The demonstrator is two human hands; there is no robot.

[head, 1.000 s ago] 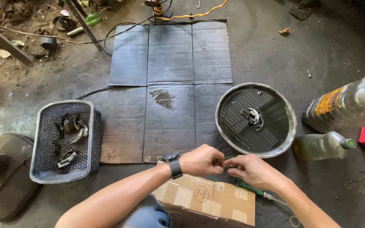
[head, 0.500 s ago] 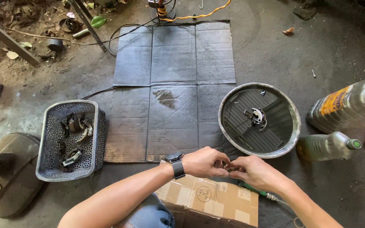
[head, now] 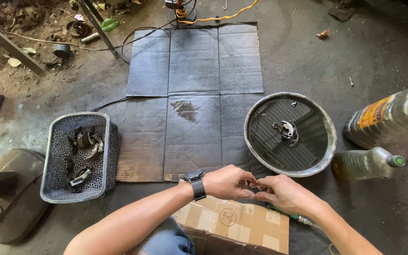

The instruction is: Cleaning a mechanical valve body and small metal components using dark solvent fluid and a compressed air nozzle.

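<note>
My hands hold the same spot as a second ago: left hand [head: 227, 182] and right hand [head: 284, 193] meet fingertip to fingertip over the box [head: 242, 224], pinching something too small to identify. Just beyond sits the oily pan [head: 260, 113]; the basket [head: 53, 156] stands well left, bottles [head: 364, 163] right.

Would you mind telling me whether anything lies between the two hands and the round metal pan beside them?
Nothing visible does. The left hand and right hand meet fingertip to fingertip above the brown cardboard box; only bare dark cardboard mat separates them from the round metal pan.
</note>
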